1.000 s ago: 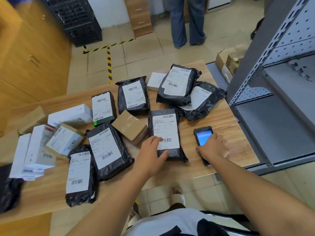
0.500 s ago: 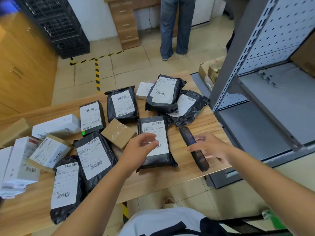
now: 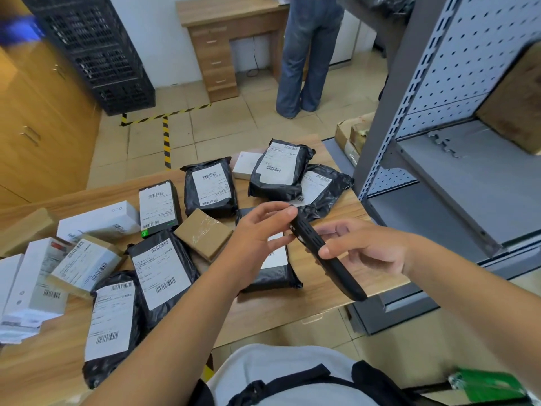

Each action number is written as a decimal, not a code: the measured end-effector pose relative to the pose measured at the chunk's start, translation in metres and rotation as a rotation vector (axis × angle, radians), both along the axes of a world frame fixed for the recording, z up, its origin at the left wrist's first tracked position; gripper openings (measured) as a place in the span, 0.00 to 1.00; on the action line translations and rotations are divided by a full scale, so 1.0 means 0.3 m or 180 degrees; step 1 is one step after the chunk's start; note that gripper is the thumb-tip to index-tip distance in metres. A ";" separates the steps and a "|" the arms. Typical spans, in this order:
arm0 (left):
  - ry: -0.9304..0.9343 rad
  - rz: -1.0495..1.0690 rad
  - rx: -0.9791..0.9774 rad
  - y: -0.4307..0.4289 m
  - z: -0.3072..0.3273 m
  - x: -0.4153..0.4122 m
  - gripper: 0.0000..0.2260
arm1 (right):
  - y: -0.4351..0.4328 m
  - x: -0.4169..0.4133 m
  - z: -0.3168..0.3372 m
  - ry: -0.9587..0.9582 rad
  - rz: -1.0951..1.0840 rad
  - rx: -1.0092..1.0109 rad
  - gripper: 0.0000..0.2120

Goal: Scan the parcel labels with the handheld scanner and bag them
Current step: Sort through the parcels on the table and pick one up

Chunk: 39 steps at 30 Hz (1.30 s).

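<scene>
The black handheld scanner (image 3: 328,256) is lifted above the wooden table (image 3: 322,297), seen edge-on and tilted. My right hand (image 3: 369,247) grips its middle. My left hand (image 3: 257,238) touches its upper end with the fingertips. Under both hands lies a black parcel bag with a white label (image 3: 272,273), partly hidden. Several more black labelled parcels lie around, such as one (image 3: 164,271) at the left and one (image 3: 278,171) at the back.
White and brown boxes (image 3: 87,268) crowd the table's left side. A grey metal shelf rack (image 3: 439,171) stands close on the right. A person in jeans (image 3: 304,54) stands by a wooden desk at the back. Black crates (image 3: 96,51) are stacked at the back left.
My right hand has lifted the scanner off the table and turned it on edge. My left hand left the parcel and came up to the scanner's upper end.
</scene>
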<state>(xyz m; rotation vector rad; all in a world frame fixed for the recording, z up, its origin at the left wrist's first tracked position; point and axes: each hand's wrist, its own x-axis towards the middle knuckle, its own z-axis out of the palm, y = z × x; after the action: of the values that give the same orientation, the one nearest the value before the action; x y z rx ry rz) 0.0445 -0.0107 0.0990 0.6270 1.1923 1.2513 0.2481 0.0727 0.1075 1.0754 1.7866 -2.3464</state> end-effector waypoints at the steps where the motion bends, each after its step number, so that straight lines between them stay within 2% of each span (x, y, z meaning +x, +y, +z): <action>1: -0.0033 0.0021 0.0011 -0.003 0.001 0.002 0.18 | -0.002 -0.003 0.001 -0.0016 0.0023 0.0019 0.26; 4: -0.0031 0.0109 -0.0017 -0.012 -0.002 0.010 0.15 | -0.013 -0.010 -0.003 -0.0057 0.0054 0.0068 0.25; 8: -0.0020 0.0268 -0.0138 -0.024 -0.011 0.013 0.16 | -0.026 -0.018 -0.015 0.0001 0.0129 -0.0080 0.20; 11: -0.0019 0.0329 -0.0208 -0.038 -0.023 0.008 0.17 | -0.035 -0.032 -0.024 -0.0046 0.0133 -0.0137 0.25; 15: 0.0113 0.0251 -0.0210 -0.060 -0.058 0.001 0.16 | -0.056 -0.054 -0.046 -0.0185 0.0107 -0.0076 0.22; 21: 0.0020 0.0360 -0.0308 -0.093 -0.131 -0.006 0.11 | -0.087 -0.065 -0.112 -0.0233 0.0076 -0.0248 0.23; 24: -0.0299 0.0276 -0.0405 -0.106 -0.179 -0.017 0.13 | -0.099 -0.073 -0.138 -0.0418 0.0058 -0.0186 0.23; 26: -0.0361 0.0700 -0.0659 -0.111 -0.221 -0.041 0.16 | -0.102 -0.072 -0.153 -0.0582 -0.0013 -0.0141 0.22; 28: 0.0044 0.1198 -0.0972 -0.116 -0.279 -0.081 0.13 | -0.101 -0.059 -0.167 -0.0704 -0.0057 -0.0097 0.22; 30: 0.0918 0.1325 -0.1289 -0.125 -0.343 -0.126 0.07 | -0.097 -0.039 -0.175 -0.0818 -0.0111 -0.0085 0.20; 31: 0.1367 0.1255 -0.1401 -0.131 -0.376 -0.145 0.08 | -0.096 -0.030 -0.175 -0.0864 -0.0152 -0.0112 0.17; 33: 0.2144 0.0870 -0.1433 -0.135 -0.444 -0.167 0.13 | -0.094 -0.012 -0.173 -0.0955 -0.0198 -0.0112 0.13; 35: 0.2834 0.0358 -0.1170 -0.120 -0.491 -0.172 0.20 | -0.095 -0.002 -0.155 -0.1044 -0.0135 0.0024 0.18; 37: 0.3316 -0.0049 -0.0901 -0.080 -0.514 -0.172 0.25 | -0.092 0.002 -0.129 -0.1132 -0.0087 0.0197 0.20; 39: 0.3538 -0.0345 -0.0777 -0.025 -0.523 -0.179 0.29 | -0.087 0.003 -0.100 -0.1204 -0.0108 0.0353 0.21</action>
<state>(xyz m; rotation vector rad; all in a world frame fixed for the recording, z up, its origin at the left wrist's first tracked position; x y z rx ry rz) -0.0092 -0.0184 -0.0578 1.2467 2.1293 0.5896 0.2490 0.0468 0.0776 1.4565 1.7778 -1.9095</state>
